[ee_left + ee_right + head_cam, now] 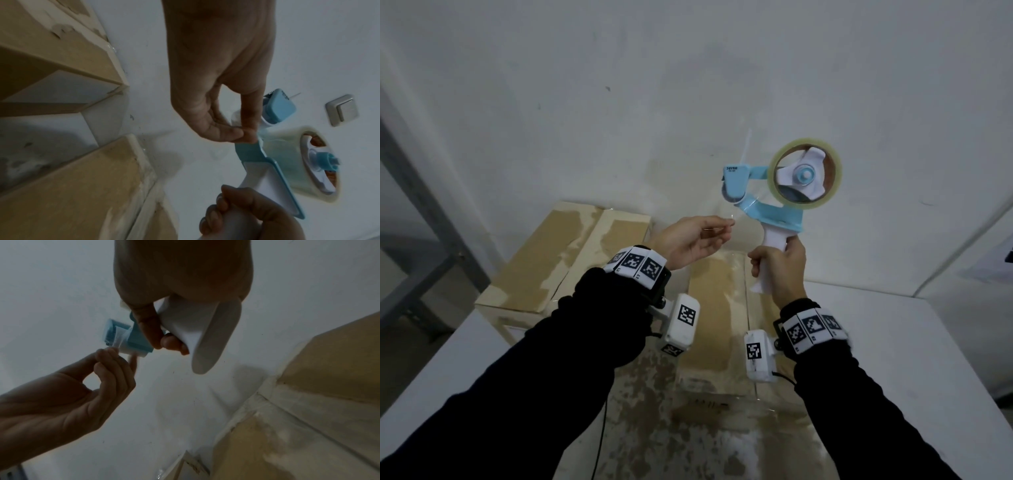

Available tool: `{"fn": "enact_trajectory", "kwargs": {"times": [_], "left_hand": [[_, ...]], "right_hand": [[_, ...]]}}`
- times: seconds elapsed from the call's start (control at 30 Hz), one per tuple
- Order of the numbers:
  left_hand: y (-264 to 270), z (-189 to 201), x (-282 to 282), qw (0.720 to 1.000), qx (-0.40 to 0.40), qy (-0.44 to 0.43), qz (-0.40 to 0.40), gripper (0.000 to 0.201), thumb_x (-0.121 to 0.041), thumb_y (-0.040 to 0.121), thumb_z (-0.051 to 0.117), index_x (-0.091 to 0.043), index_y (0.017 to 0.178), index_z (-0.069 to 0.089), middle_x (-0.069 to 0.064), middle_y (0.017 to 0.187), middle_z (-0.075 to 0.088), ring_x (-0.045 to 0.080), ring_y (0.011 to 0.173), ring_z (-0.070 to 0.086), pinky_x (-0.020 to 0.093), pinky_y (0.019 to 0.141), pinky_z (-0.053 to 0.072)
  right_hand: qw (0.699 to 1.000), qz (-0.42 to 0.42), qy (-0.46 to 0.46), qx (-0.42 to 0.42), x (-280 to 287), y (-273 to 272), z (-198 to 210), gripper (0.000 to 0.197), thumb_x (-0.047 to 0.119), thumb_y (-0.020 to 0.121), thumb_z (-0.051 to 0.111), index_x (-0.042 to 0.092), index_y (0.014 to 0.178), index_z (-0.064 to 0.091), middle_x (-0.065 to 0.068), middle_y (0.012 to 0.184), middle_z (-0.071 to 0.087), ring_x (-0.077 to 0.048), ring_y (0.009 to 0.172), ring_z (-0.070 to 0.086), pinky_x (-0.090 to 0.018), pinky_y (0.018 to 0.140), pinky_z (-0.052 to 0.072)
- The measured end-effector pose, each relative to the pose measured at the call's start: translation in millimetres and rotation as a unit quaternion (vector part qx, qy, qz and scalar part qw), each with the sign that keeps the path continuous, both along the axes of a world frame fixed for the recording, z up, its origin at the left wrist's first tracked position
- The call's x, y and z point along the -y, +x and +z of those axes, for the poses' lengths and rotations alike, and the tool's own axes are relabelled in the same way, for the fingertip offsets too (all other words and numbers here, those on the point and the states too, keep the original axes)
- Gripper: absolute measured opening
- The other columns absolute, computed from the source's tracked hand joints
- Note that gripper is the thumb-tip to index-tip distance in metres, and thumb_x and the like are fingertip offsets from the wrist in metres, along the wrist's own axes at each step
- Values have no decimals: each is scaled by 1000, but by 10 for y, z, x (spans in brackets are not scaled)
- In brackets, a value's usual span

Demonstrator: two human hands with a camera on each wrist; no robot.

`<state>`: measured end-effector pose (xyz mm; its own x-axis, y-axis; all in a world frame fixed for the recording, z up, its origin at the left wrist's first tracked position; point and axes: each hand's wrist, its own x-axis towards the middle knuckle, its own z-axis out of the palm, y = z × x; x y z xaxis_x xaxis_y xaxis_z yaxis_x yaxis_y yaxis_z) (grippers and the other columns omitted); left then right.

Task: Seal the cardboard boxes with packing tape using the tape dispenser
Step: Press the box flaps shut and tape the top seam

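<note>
Above the worn brown cardboard boxes (pixel 709 308), right hand (pixel 779 270) grips the blue-and-white plastic tape dispenser (pixel 780 192) by its handle; left hand (pixel 688 240) fingertips pinch its clear tape end (pixel 722 219).

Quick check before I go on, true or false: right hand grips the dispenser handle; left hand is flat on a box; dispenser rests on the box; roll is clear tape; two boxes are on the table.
1. The right hand grips the tape dispenser by its white handle. True.
2. The left hand lies flat on a box. False: it pinches the free tape end at the dispenser's head.
3. The dispenser rests on the near box. False: it is held up in the air.
4. The tape roll is clear. True.
5. A far box also stands on the table. True.
</note>
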<state>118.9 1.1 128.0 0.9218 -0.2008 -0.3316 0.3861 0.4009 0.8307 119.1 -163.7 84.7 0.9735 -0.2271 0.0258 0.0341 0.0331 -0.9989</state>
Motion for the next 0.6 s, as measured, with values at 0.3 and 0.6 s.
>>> {"fn": "enact_trajectory", "kwargs": {"times": [0.3, 0.6], "left_hand": [[6, 3, 53, 999, 1, -8, 50, 15, -21, 88, 63, -7, 89, 67, -7, 57, 62, 1, 49, 59, 10, 49, 49], [63, 1, 125, 992, 25, 22, 119, 13, -12, 90, 58, -2, 92, 66, -10, 49, 59, 0, 41, 52, 9, 46, 43]], "right_hand": [[1000, 1, 4, 4, 44, -11, -33, 31, -16, 66, 59, 11, 77, 48, -11, 54, 53, -23, 40, 45, -32, 47, 41], [999, 16, 29, 4, 75, -60, -17, 35, -21, 66, 57, 11, 78, 47, -14, 57, 50, -21, 38, 43, -28, 43, 39]]}}
